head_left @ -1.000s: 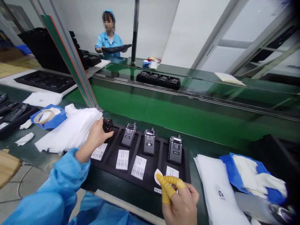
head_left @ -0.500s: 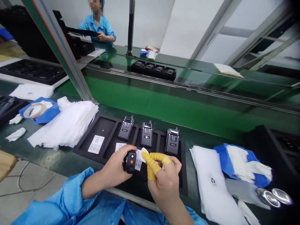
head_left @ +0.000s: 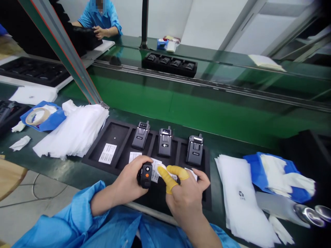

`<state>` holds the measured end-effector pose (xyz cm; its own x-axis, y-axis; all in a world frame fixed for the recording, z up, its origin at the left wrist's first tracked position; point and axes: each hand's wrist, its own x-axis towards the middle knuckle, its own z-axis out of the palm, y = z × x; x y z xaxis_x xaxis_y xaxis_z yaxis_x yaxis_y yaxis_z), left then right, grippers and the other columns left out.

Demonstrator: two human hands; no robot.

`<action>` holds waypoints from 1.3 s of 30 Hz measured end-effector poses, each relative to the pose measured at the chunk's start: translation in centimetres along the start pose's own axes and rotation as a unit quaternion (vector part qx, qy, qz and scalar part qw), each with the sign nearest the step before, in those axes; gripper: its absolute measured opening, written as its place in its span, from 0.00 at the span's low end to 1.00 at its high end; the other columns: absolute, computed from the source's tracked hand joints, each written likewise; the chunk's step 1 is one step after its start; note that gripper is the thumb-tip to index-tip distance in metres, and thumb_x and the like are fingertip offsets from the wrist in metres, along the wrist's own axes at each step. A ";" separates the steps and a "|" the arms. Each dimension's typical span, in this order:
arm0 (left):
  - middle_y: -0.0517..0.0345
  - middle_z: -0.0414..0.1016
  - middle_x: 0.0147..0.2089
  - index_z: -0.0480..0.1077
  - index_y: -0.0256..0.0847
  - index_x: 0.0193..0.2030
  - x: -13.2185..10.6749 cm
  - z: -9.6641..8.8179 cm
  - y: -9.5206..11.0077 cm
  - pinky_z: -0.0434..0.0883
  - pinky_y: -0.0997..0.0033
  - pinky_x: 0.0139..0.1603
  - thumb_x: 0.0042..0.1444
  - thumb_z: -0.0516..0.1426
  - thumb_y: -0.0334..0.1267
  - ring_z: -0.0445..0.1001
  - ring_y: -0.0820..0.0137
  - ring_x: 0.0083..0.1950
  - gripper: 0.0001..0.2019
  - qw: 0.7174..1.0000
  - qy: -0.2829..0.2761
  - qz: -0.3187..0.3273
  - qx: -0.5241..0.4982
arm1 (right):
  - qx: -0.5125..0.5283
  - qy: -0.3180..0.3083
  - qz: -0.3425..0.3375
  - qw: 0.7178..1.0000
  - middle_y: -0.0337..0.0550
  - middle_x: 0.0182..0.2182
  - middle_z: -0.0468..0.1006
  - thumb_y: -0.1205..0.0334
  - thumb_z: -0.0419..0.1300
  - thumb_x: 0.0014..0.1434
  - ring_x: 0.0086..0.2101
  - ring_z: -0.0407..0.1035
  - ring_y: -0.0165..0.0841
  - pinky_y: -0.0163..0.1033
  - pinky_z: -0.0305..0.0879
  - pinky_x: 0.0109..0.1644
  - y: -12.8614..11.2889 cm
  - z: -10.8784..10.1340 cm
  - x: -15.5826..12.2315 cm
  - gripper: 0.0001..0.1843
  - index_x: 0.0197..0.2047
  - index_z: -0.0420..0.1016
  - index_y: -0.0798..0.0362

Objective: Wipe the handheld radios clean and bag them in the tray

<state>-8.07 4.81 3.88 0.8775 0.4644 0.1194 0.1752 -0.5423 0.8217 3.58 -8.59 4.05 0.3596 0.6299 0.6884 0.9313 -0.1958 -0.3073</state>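
My left hand (head_left: 129, 181) is wrapped round a black two-way radio (head_left: 146, 175), its end with a white and an orange button facing me. Yellow finger cots cover fingers of my right hand (head_left: 184, 196), which pinches a small white wipe (head_left: 163, 166) just right of the radio. Beneath both hands lies a black compartment tray (head_left: 103, 160). Three more radios rest in it: one left of centre (head_left: 141, 136), one in the middle (head_left: 164, 143) and one at the right (head_left: 194, 151). The leftmost compartment holds only a white label sheet (head_left: 108, 153); other labels are partly covered by my hands.
White bags (head_left: 74, 132) are piled left of the tray, beside a blue box (head_left: 55, 120) with a tape roll. On the right lie more white bags (head_left: 239, 203), a blue box of wipes (head_left: 256, 172) and a bottle (head_left: 279, 205). Across the green belt (head_left: 155, 96), a person (head_left: 103, 17) handles black trays.
My view has shifted slightly. Both hands stay close together, the radio still in my left and the wipe in my right. The person opposite has lowered the black tray.
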 end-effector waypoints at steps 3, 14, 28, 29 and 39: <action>0.54 0.72 0.50 0.62 0.43 0.50 0.0 0.0 -0.1 0.71 0.63 0.49 0.39 0.54 0.23 0.73 0.62 0.50 0.28 1.000 -0.005 0.001 0.000 | -0.015 0.003 -0.014 1.000 0.36 0.34 0.76 0.78 0.51 0.52 0.32 0.65 0.27 0.45 0.48 0.50 0.2 0.2 0.1 0.18 0.36 0.74 0.48; 0.54 0.72 0.48 0.62 0.43 0.49 0.1 0.7 0.8 0.71 0.63 0.48 0.42 0.57 0.24 0.73 0.63 0.49 0.25 1.000 0.018 -0.012 0.004 | -0.052 0.034 0.001 0.998 0.40 0.32 0.75 0.77 0.49 0.58 0.35 0.66 0.30 0.48 0.48 0.50 -2.4 1.5 -0.2 0.15 0.32 0.74 0.51; 0.54 0.70 0.48 0.61 0.42 0.49 -0.4 0.6 0.7 0.72 0.65 0.49 0.38 0.56 0.21 0.73 0.64 0.49 0.28 0.998 0.037 -0.037 0.032 | -0.033 0.001 0.044 0.998 0.40 0.32 0.73 0.75 0.50 0.55 0.34 0.65 0.31 0.46 0.48 0.48 -1.6 0.4 -0.6 0.13 0.33 0.73 0.51; 0.55 0.70 0.48 0.61 0.42 0.50 -0.4 0.6 0.8 0.72 0.65 0.49 0.38 0.56 0.21 0.73 0.64 0.49 0.28 0.998 0.037 -0.037 0.030 | -0.028 0.008 0.041 0.999 0.41 0.32 0.74 0.75 0.50 0.54 0.33 0.65 0.31 0.46 0.48 0.47 -1.6 0.4 -0.4 0.14 0.35 0.74 0.52; 0.52 0.70 0.49 0.60 0.42 0.50 -0.5 0.6 0.4 0.71 0.61 0.50 0.41 0.57 0.24 0.72 0.62 0.51 0.27 0.999 0.034 -0.022 0.014 | 0.066 -0.007 0.014 0.998 0.35 0.32 0.76 0.78 0.49 0.53 0.34 0.66 0.28 0.47 0.45 0.52 -2.4 1.4 0.2 0.19 0.38 0.75 0.50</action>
<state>-8.17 3.90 3.82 0.8364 0.5342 0.1223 0.2259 -0.5394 0.8112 1.36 -6.93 3.97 0.3831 0.6367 0.6692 0.9050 -0.1138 -0.4099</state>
